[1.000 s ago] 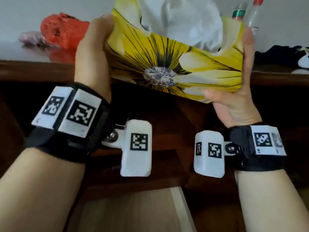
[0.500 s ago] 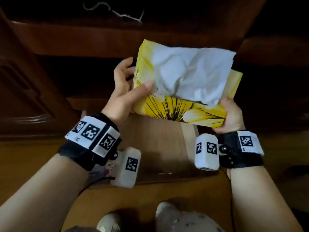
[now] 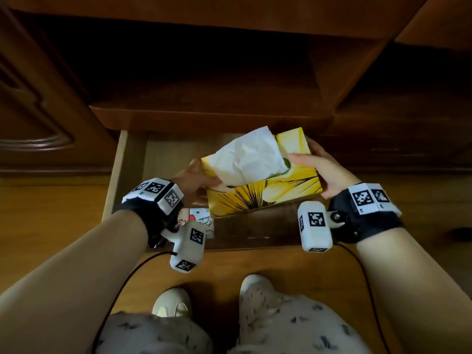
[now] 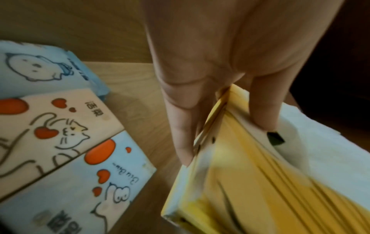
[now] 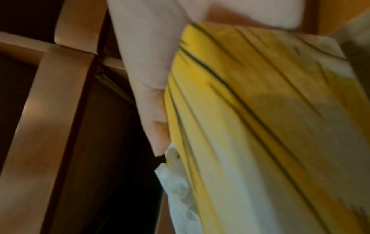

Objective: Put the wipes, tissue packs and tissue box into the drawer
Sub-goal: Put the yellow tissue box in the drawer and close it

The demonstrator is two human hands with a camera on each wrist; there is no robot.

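A yellow flower-print tissue box [image 3: 265,192] with a white tissue [image 3: 250,157] sticking out of its top hangs tilted over the open drawer [image 3: 115,169]. My left hand [image 3: 196,180] grips its left end, fingers [image 4: 186,129] under the end flap and thumb on top. My right hand [image 3: 316,167] grips the right end, thumb across the top. In the left wrist view, the box [image 4: 250,182] is beside cartoon-printed tissue packs [image 4: 66,158] and a blue pack [image 4: 40,68] lying on the drawer floor. The right wrist view shows the box [image 5: 270,126] filling the frame.
Dark wooden cabinet [image 3: 38,98] fronts flank the drawer, with a shadowed recess above it. The drawer's pale left wall [image 3: 112,180] and right rail [image 5: 50,126] bound the space. My feet and patterned trousers [image 3: 281,323] are below, on a wooden floor with a black cable [image 3: 132,274].
Both hands have lowered the tissue box from the cabinet top down over the open drawer. The view has tipped downward with it.
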